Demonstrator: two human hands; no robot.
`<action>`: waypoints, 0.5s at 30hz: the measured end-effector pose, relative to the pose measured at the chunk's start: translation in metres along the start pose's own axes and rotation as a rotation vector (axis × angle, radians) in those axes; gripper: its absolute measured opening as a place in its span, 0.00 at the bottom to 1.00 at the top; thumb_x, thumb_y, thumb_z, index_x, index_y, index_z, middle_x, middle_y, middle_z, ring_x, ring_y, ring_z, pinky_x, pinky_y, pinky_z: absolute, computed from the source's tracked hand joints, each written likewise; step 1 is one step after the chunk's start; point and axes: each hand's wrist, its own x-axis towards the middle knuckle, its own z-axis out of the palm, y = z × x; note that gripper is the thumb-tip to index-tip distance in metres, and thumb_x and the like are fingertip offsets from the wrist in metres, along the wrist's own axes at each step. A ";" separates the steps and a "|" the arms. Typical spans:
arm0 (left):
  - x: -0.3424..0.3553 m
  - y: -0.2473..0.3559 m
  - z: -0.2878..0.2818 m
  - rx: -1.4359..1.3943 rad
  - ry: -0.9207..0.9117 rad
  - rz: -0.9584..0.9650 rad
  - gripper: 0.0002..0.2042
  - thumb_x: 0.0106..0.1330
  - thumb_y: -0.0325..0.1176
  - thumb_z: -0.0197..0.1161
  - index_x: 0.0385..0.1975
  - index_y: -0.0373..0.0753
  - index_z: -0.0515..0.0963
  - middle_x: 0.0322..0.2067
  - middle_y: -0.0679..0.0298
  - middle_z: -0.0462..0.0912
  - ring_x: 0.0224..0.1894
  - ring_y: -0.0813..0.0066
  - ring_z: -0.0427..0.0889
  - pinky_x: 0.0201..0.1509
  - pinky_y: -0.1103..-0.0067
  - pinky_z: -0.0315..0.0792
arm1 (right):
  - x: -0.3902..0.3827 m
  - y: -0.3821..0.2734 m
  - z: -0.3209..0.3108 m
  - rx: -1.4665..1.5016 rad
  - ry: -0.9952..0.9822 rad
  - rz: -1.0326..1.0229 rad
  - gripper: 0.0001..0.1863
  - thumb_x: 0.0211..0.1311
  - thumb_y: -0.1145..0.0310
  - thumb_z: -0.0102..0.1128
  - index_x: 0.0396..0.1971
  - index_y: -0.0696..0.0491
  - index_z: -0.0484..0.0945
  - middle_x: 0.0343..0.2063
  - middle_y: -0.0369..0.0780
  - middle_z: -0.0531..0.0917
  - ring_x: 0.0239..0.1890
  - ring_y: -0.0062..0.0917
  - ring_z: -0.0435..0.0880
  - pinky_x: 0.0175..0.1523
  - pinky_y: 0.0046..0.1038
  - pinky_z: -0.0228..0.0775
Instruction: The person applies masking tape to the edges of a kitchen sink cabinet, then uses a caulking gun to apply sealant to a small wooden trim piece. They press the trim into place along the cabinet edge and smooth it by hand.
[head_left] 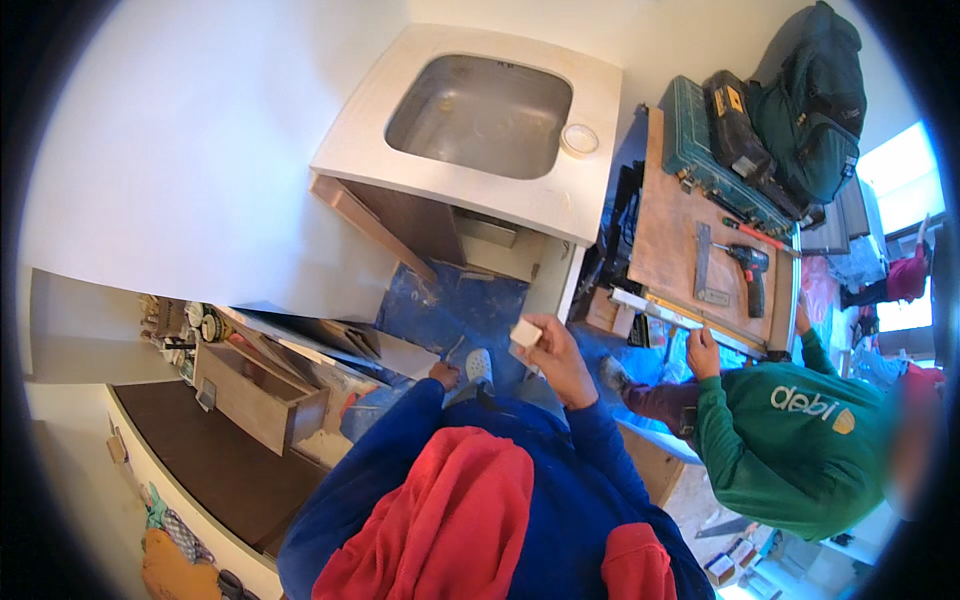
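Note:
My right hand [556,364] is raised below the sink counter, its fingers closed round a small pale block [525,334]. Lower and to the left, my left hand [445,376] hangs with curled fingers near a white shoe [479,366] on the blue floor covering [410,305]; what it holds, if anything, is too small to make out. Above my hands stands a white counter [350,150] with a steel sink [478,112] and a tape roll [580,140], over an open wooden cabinet door [415,225].
A co-worker in green [790,450] grips a plywood board [665,250] at my right, carrying tool cases [720,165], a bag [820,120] and a drill [752,275]. Wooden drawers [240,400] and loose panels lie left. Another person [905,275] is at the far right.

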 end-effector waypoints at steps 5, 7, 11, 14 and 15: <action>-0.025 0.017 -0.003 0.132 0.042 0.015 0.16 0.72 0.41 0.60 0.46 0.34 0.83 0.33 0.58 0.89 0.27 0.70 0.86 0.26 0.74 0.78 | 0.008 -0.027 0.005 0.033 -0.038 0.006 0.32 0.60 0.84 0.46 0.67 0.56 0.69 0.50 0.41 0.81 0.50 0.25 0.81 0.51 0.25 0.72; -0.031 0.021 -0.005 0.163 0.041 0.022 0.17 0.72 0.42 0.60 0.47 0.34 0.83 0.34 0.58 0.89 0.28 0.70 0.87 0.26 0.74 0.78 | 0.011 -0.033 0.009 0.045 -0.043 0.021 0.32 0.60 0.83 0.45 0.68 0.56 0.70 0.51 0.41 0.81 0.51 0.25 0.81 0.51 0.25 0.72; -0.034 0.018 -0.007 0.169 0.037 0.009 0.18 0.73 0.43 0.60 0.47 0.34 0.83 0.35 0.57 0.90 0.28 0.70 0.87 0.27 0.74 0.79 | 0.012 -0.036 0.012 0.040 -0.031 0.043 0.29 0.65 0.81 0.47 0.67 0.56 0.71 0.50 0.39 0.82 0.50 0.23 0.80 0.51 0.25 0.72; -0.035 0.007 -0.005 0.146 0.034 -0.009 0.18 0.73 0.44 0.60 0.47 0.34 0.83 0.36 0.57 0.90 0.28 0.71 0.87 0.27 0.74 0.79 | 0.007 -0.031 0.010 0.030 -0.025 0.045 0.24 0.68 0.78 0.49 0.64 0.56 0.74 0.48 0.38 0.82 0.49 0.21 0.79 0.52 0.24 0.71; -0.036 0.004 -0.006 0.141 0.037 -0.035 0.18 0.73 0.44 0.60 0.47 0.34 0.84 0.36 0.57 0.90 0.28 0.71 0.87 0.27 0.74 0.79 | 0.008 -0.028 0.010 0.027 -0.044 0.027 0.22 0.69 0.77 0.50 0.62 0.56 0.75 0.48 0.38 0.82 0.49 0.21 0.79 0.52 0.24 0.70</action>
